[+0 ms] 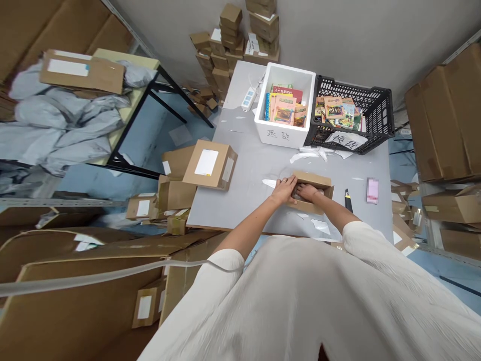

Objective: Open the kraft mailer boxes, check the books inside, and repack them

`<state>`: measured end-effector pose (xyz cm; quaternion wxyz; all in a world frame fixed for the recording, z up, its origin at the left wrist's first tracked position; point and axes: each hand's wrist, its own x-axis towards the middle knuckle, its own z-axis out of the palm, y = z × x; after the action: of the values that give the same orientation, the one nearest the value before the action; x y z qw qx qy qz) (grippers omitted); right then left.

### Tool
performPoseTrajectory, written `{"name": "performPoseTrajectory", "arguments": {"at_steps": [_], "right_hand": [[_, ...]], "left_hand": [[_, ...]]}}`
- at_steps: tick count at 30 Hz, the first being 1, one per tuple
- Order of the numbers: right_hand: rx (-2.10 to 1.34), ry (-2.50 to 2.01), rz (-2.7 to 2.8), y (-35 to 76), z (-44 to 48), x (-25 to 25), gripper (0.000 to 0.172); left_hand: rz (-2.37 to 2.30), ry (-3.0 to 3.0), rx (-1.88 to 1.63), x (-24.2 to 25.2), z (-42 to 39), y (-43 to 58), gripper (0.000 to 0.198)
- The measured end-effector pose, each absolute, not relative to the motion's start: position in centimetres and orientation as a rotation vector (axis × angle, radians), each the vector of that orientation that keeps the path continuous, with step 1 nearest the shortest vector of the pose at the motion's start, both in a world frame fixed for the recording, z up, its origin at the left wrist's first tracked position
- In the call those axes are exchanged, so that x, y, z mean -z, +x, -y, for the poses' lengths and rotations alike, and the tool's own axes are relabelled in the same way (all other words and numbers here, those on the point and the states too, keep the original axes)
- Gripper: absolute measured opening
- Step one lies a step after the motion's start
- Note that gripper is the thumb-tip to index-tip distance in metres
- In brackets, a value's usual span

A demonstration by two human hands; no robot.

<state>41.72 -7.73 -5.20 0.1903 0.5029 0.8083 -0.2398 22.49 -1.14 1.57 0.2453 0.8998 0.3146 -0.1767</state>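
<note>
On the grey table in front of me lies an open cardboard box (313, 179), its flaps up. My left hand (284, 190) is closed on the box's left end, fingers over the edge. My right hand (308, 192) reaches inside, its fingers bent together near the left hand; what they grip is hidden. Something clear or greyish shows faintly within the box. To the right lies a box cutter (348, 200) with a black and yellow handle, apart from both hands. Scraps of white paper (320, 226) lie just below the box.
A white foam bin (284, 135) and a black plastic crate (389, 113), both holding books, stand at the table's back. A taped carton (210, 165) sits at the left edge. Pink paper (372, 191) lies right. Boxes (229, 45) are stacked behind; grey bags (63, 120) fill a side table.
</note>
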Motion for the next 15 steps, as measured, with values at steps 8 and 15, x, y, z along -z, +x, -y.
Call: {"name": "performPoseTrajectory", "arguments": {"at_steps": [8, 15], "right_hand": [[0.549, 1.335, -2.341, 41.4, 7.7, 3.6, 0.043], [0.531, 1.342, -2.303, 41.3, 8.1, 1.5, 0.034]], "left_hand": [[-0.832, 2.476, 0.447, -1.9, 1.2, 22.6, 0.137], [-0.843, 2.48, 0.476, -2.0, 1.2, 22.8, 0.14]]}}
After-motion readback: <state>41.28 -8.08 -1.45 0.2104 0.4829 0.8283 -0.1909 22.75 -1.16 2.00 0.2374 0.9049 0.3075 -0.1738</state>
